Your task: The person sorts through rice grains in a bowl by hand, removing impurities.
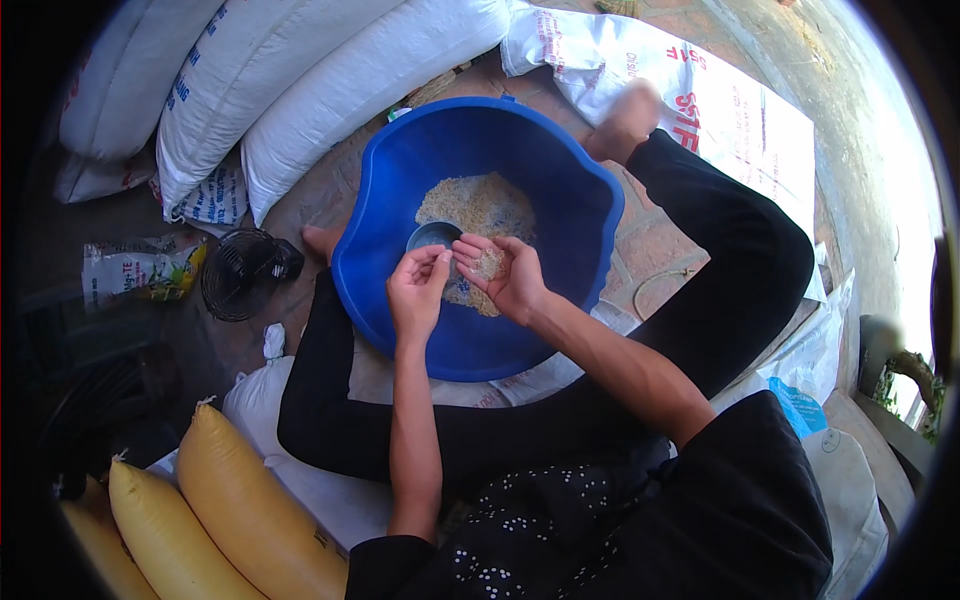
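A large blue plastic tub stands between my legs, with a layer of pale grain on its bottom. Palm up over the tub, my right hand is cupped around a small heap of grain. My left hand is beside it, thumb and fingertips pinched together near the right fingers. Whatever the pinch holds is too small to make out. Just beyond my fingers, a small dark round bowl rests in the tub, partly hidden by my hands.
Full white sacks are stacked at the upper left, and yellow sacks lie at the lower left. A small black fan and a printed packet sit left of the tub. A flat white sack lies under my right foot.
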